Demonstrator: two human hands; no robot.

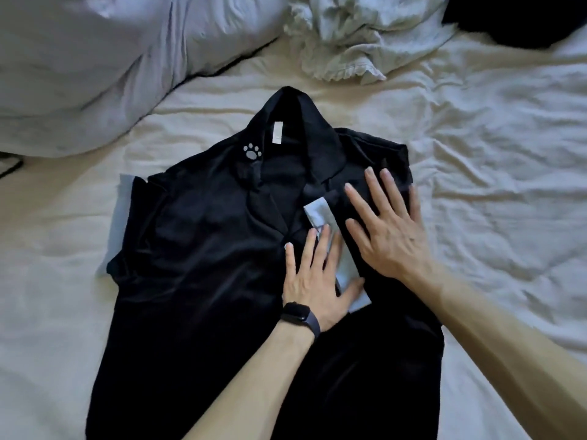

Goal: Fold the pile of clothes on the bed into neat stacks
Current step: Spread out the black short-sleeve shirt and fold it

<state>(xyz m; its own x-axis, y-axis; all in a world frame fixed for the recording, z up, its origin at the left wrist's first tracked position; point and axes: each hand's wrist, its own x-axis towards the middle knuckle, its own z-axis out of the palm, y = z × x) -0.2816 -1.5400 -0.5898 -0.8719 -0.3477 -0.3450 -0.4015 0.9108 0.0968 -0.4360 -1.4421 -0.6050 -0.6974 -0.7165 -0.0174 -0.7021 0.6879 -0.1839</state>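
A black collared shirt with a grey paw print near the collar lies spread on the bed, collar pointing away from me. Its right sleeve is folded inward, showing a pale grey cuff band across the chest. My left hand, with a dark watch on the wrist, presses flat on that band with fingers straight. My right hand lies flat with spread fingers on the folded right side of the shirt. The other pale cuff shows at the shirt's left edge.
A crumpled white garment sits beyond the shirt at the top. A large pale pillow fills the upper left. A dark item lies at the top right corner. Wrinkled cream bedsheet surrounds the shirt.
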